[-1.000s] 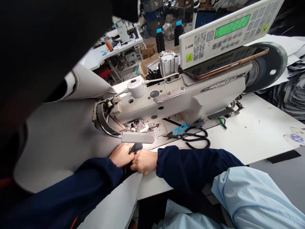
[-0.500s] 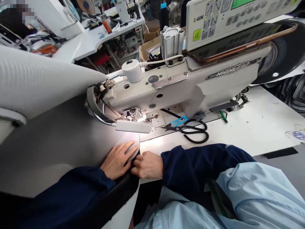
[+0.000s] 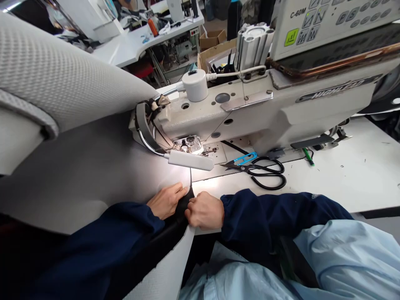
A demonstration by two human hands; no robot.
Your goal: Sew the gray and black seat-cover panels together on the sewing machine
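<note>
A large sheet of grey fabric (image 3: 93, 166) lies on the table left of the sewing machine (image 3: 250, 112), and a rolled, textured part of it rises at the upper left. My left hand (image 3: 167, 200) rests on the fabric's near edge with fingers together, touching a black strip (image 3: 184, 204). My right hand (image 3: 204, 210) is closed in a pinch on the fabric edge and black strip, knuckles up. Both hands sit just in front of the needle area, below the machine's small lamp (image 3: 190, 159).
Black scissors (image 3: 265, 175) and blue thread snips (image 3: 243, 158) lie on the white table (image 3: 359, 175) under the machine arm. A control panel (image 3: 328, 21) sits on top of the machine. More work tables (image 3: 140, 41), boxes and clutter stand behind.
The view has shifted down and left. My left hand drew its spread fingers together on the fabric edge. My right hand stays pinched beside it.
</note>
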